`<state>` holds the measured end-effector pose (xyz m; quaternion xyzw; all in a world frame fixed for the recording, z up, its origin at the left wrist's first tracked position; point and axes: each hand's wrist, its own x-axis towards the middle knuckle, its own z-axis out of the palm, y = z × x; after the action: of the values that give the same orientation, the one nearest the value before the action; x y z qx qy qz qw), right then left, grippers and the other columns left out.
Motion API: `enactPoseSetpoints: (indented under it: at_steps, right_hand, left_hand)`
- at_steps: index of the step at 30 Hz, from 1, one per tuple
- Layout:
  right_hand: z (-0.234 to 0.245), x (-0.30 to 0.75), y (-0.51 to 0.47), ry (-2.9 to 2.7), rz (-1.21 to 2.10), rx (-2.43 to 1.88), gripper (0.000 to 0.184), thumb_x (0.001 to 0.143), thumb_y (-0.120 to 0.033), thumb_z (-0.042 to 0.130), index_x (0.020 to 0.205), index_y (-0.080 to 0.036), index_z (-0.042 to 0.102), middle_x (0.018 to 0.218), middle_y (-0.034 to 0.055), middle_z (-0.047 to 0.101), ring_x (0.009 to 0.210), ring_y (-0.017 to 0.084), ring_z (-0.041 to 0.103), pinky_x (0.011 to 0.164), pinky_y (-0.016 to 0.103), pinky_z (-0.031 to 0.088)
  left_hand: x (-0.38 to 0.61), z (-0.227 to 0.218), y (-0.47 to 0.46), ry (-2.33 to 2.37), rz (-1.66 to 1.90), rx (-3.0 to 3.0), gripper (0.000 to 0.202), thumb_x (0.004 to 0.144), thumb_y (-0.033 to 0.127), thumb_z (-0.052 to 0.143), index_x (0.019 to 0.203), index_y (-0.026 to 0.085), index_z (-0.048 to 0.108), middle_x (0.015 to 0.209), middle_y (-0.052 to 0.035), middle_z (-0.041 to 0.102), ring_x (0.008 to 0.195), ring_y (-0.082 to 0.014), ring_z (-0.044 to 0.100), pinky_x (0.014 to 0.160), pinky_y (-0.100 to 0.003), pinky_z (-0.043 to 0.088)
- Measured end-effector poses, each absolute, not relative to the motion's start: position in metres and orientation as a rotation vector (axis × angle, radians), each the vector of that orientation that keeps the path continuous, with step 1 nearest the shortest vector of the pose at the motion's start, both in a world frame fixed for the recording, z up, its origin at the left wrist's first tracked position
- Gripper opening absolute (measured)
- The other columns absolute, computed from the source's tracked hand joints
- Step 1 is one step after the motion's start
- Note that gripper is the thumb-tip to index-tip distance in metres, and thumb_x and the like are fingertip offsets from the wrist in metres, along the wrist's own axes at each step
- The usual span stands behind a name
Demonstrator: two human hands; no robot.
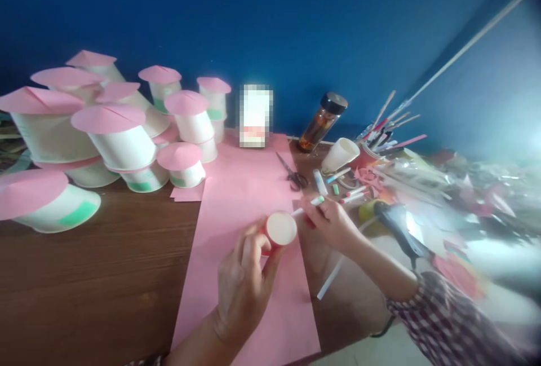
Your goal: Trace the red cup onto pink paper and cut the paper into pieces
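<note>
Workpiece position: the red cup (pixel 281 228) is above the pink paper (pixel 236 199), near the middle of the work area, with its round white end facing up. Whether that end is a base or a mouth cannot be told.

Left hand (pixel 245 278): curled around the cup, thumb on the near side and fingers on the far side. Right hand (pixel 336 225): closed in a pinch on a green-ended marker (pixel 315 202), its other end directed toward the cup (contact between the two cannot be confirmed). A loose green cap (pixel 336 189) lies on the table just beyond the right hand.

The step in hand appears to be marking the cup. For a clean result:

1. Support the cup from both sides; squeeze lightly, since a thin wall would probably dent.
2. Turn the cup with the left fingers rather than stretching the right wrist.
3. Apply light, even pressure.
4. Hold fingers clear of fresh ink to prevent smudging.
</note>
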<state>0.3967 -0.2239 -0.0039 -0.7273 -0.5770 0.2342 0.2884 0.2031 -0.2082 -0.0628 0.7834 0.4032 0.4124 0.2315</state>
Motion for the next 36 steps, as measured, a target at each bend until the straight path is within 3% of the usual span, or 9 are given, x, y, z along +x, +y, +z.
enactPoseSetpoints:
  at_steps: [6, 11, 21, 31, 36]
  right_hand:
    - [-0.013, 0.383, -0.26, -1.405, 0.575, -1.938, 0.024, 0.092, -0.038, 0.043, 0.089, -0.019, 0.055, 0.068, -0.0013, 0.057, 0.062, 0.014, 0.053, 0.058, 0.024, 0.039]
    - [-0.013, 0.373, -0.283, -1.342, 0.569, -1.953, 0.023, 0.092, -0.037, 0.042, 0.087, -0.019, 0.055, 0.065, -0.0015, 0.057, 0.057, 0.013, 0.051, 0.056, 0.023, 0.039]
    - [-0.019, 0.339, -0.313, -1.404, 0.399, -1.938, 0.016, 0.093, -0.029, 0.043, 0.092, -0.019, 0.056, 0.082, 0.0054, 0.064, 0.07, 0.017, 0.059, 0.063, 0.025, 0.042]
    - [-0.038, 0.316, -0.324, -1.527, 0.134, -1.901, 0.012, 0.091, -0.026, 0.047, 0.093, -0.018, 0.056, 0.083, 0.0071, 0.065, 0.074, 0.019, 0.062, 0.067, 0.028, 0.047]
    - [-0.047, 0.304, -0.327, -1.568, 0.011, -1.933, 0.019, 0.094, -0.029, 0.042, 0.092, -0.016, 0.057, 0.079, 0.0078, 0.065, 0.072, 0.02, 0.062, 0.067, 0.03, 0.048]
  left_hand:
    - [0.204, -0.063, -0.208, 1.088, 1.126, 2.118, 0.017, 0.083, 0.031, 0.06, 0.084, 0.021, 0.046, 0.117, -0.0071, 0.06, 0.073, -0.0125, 0.061, 0.058, -0.023, 0.045]
    - [0.206, -0.057, -0.208, 1.076, 1.139, 2.055, 0.02, 0.082, 0.034, 0.06, 0.081, 0.021, 0.045, 0.112, -0.0063, 0.059, 0.063, -0.0096, 0.055, 0.052, -0.022, 0.043]
    - [0.206, -0.051, -0.21, 1.069, 1.134, 2.035, 0.024, 0.08, 0.035, 0.06, 0.074, 0.02, 0.042, 0.098, -0.0019, 0.058, 0.055, -0.007, 0.047, 0.053, -0.022, 0.042]
    - [0.208, -0.055, -0.21, 1.117, 1.193, 2.098, 0.021, 0.078, 0.031, 0.062, 0.078, 0.021, 0.043, 0.095, -0.0015, 0.058, 0.062, -0.0098, 0.052, 0.055, -0.023, 0.042]
    - [0.209, -0.057, -0.208, 1.083, 1.245, 2.154, 0.022, 0.078, 0.032, 0.062, 0.079, 0.021, 0.043, 0.088, -0.0019, 0.057, 0.07, -0.0131, 0.055, 0.061, -0.024, 0.044]
